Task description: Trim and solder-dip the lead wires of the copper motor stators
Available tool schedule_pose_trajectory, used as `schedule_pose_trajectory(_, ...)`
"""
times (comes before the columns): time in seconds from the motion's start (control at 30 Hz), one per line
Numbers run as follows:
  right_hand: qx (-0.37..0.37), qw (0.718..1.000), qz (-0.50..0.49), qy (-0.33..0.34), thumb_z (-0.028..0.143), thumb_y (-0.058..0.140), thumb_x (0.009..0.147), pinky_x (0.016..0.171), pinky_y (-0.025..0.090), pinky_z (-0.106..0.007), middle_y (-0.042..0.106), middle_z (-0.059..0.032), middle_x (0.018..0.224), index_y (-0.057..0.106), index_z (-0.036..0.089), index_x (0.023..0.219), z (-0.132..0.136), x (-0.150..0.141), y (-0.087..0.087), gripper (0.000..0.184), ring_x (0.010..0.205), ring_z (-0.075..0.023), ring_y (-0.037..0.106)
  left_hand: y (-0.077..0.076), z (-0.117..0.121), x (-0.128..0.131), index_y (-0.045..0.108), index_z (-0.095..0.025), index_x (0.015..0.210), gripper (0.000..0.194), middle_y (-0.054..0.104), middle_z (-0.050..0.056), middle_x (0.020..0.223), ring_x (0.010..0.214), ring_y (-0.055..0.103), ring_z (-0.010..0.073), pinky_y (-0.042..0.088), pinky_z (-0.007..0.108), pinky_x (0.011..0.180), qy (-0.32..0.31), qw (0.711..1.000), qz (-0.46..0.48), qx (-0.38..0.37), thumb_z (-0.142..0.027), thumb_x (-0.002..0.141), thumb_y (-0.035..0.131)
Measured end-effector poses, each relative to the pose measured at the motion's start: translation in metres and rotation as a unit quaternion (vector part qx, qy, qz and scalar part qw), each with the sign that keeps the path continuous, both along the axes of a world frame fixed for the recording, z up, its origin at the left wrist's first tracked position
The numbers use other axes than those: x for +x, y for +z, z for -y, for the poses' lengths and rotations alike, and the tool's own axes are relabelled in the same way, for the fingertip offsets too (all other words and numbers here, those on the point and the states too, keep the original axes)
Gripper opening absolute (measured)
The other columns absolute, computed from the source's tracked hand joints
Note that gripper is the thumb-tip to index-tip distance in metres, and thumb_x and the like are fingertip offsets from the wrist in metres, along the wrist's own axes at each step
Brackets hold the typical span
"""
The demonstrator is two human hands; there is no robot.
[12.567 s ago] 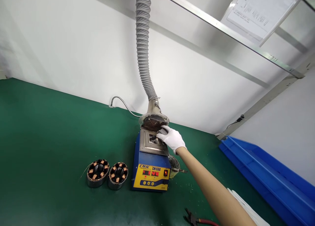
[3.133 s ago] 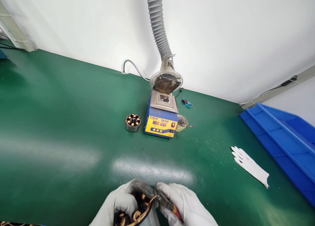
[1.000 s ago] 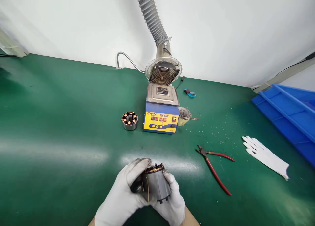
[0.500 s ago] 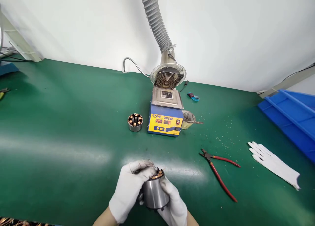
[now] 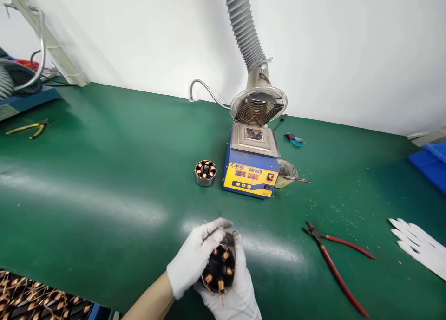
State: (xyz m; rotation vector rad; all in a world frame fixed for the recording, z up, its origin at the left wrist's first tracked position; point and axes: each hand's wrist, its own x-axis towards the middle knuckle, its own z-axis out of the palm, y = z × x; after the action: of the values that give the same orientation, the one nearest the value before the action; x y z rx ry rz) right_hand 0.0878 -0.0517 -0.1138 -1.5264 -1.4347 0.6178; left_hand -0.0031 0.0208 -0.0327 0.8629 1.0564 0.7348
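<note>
A motor stator (image 5: 220,270), a steel ring with copper coils around a dark core, is tilted so that its coil face points up at me. My right hand (image 5: 240,283), in a white glove, is wrapped around its right side and underside. My left hand (image 5: 197,252), also gloved in white, lies over the stator's left and far rim with fingers bent against it. What its fingertips grip there is partly hidden. Beyond my hands, a second stator (image 5: 205,173) stands upright on the green table.
A blue and yellow solder pot (image 5: 249,180) stands under an exhaust hose (image 5: 245,27), with a cup (image 5: 286,173) beside it. Red-handled pliers (image 5: 317,234) and a spare glove (image 5: 420,245) lie right. Yellow-handled cutters (image 5: 35,127) lie far left; a crate of stators (image 5: 38,297) sits lower left.
The stator has been tipped so its coil face turns toward me, and my left fingers have shifted to its far rim. My view has swung left, bringing the lower-left crate further into sight.
</note>
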Motion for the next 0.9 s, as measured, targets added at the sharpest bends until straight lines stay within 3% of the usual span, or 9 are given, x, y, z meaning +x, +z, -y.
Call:
schedule_pose_trajectory(0.1, 0.025, 1.0, 0.006, 0.0, 0.032, 0.07, 0.062, 0.085, 0.052, -0.041, 0.056, -0.0167, 0.122, 0.012, 0.014, 0.143, 0.005, 0.001, -0.002, 0.101, 0.106, -0.0327, 0.058, 0.012, -0.013, 0.001, 0.064, -0.02, 0.073, 0.025, 0.06, -0.004, 0.052, 0.057, 0.058, 0.0112, 0.048, 0.023, 0.071, 0.097, 0.992, 0.078, 0.011, -0.045, 0.073, 0.063)
schedule_pose_trajectory(0.2, 0.024, 0.999, 0.033, -0.029, 0.038, 0.071, 0.065, 0.085, 0.052, -0.043, 0.058, -0.0178, 0.118, 0.017, 0.011, 0.142, 0.009, 0.006, 0.0, 0.097, 0.103, -0.0332, 0.06, 0.021, -0.016, -0.021, 0.063, -0.024, 0.083, 0.024, 0.065, -0.005, 0.056, 0.068, 0.064, 0.013, 0.048, 0.023, 0.077, 0.211, 0.972, 0.105, 0.02, -0.045, 0.073, 0.065)
schedule_pose_trajectory(0.27, 0.017, 0.999, 0.028, -0.008, 0.043, 0.071, 0.065, 0.082, 0.054, -0.041, 0.059, -0.0168, 0.115, 0.021, 0.011, 0.141, 0.008, 0.008, 0.002, 0.097, 0.099, -0.0323, 0.062, 0.021, -0.01, -0.034, 0.064, -0.024, 0.092, 0.034, 0.072, 0.0, 0.08, 0.086, 0.064, 0.0162, 0.047, 0.023, 0.081, 0.184, 0.982, 0.038, 0.003, -0.042, 0.064, 0.073)
schedule_pose_trajectory(0.33, 0.022, 0.999, 0.016, 0.026, 0.044, 0.07, 0.064, 0.081, 0.055, -0.038, 0.06, -0.0157, 0.114, 0.024, 0.012, 0.139, 0.006, 0.01, 0.002, 0.093, 0.098, -0.0313, 0.062, 0.019, -0.004, -0.037, 0.067, -0.02, 0.091, 0.037, 0.072, 0.003, 0.089, 0.086, 0.062, 0.0176, 0.046, 0.024, 0.079, 0.084, 0.996, -0.028, -0.029, -0.038, 0.06, 0.075)
schedule_pose_trajectory(0.5, 0.033, 0.998, 0.033, 0.04, 0.041, 0.072, 0.061, 0.088, 0.05, -0.046, 0.059, -0.0145, 0.115, 0.034, 0.019, 0.135, 0.005, 0.01, -0.002, 0.086, 0.104, -0.0352, 0.058, 0.019, -0.013, -0.025, 0.058, -0.014, 0.055, 0.023, 0.051, -0.004, 0.052, 0.055, 0.043, 0.0095, 0.035, 0.021, 0.054, -0.126, 0.987, -0.1, 0.001, -0.03, 0.071, 0.06)
schedule_pose_trajectory(0.57, 0.029, 0.998, 0.036, 0.046, 0.043, 0.073, 0.06, 0.086, 0.051, -0.048, 0.059, -0.0154, 0.114, 0.029, 0.019, 0.137, 0.006, 0.009, -0.003, 0.092, 0.102, -0.0363, 0.059, 0.024, -0.024, -0.026, 0.059, -0.015, 0.054, 0.022, 0.05, -0.005, 0.05, 0.054, 0.043, 0.0092, 0.035, 0.021, 0.055, -0.1, 0.99, -0.102, 0.019, -0.028, 0.072, 0.06)
schedule_pose_trajectory(0.7, 0.007, 0.999, 0.0, 0.048, 0.041, 0.07, 0.066, 0.078, 0.054, -0.043, 0.059, -0.0171, 0.113, 0.007, 0.016, 0.143, 0.008, 0.006, 0.002, 0.102, 0.095, -0.033, 0.062, 0.033, -0.029, -0.033, 0.068, -0.017, 0.082, 0.027, 0.067, 0.002, 0.072, 0.073, 0.059, 0.0153, 0.044, 0.024, 0.072, 0.131, 0.987, -0.087, 0.039, -0.04, 0.068, 0.065)
schedule_pose_trajectory(0.8, -0.016, 0.998, -0.047, 0.046, 0.04, 0.07, 0.067, 0.082, 0.052, -0.045, 0.057, -0.0167, 0.118, 0.0, 0.018, 0.143, 0.008, 0.005, 0.006, 0.106, 0.1, -0.0334, 0.06, 0.034, -0.017, -0.03, 0.067, -0.019, 0.098, 0.041, 0.07, 0.005, 0.094, 0.087, 0.061, 0.0203, 0.046, 0.027, 0.077, 0.062, 0.991, -0.119, -0.014, -0.032, 0.06, 0.072)
schedule_pose_trajectory(0.9, -0.044, 0.995, -0.068, 0.052, 0.035, 0.071, 0.065, 0.087, 0.049, -0.047, 0.056, -0.0166, 0.121, 0.004, 0.018, 0.144, 0.008, 0.006, 0.01, 0.105, 0.106, -0.0352, 0.057, 0.028, -0.003, -0.023, 0.07, -0.017, 0.083, 0.022, 0.07, 0.004, 0.084, 0.078, 0.061, 0.0177, 0.046, 0.026, 0.073, 0.018, 0.991, -0.128, -0.03, -0.028, 0.064, 0.066)
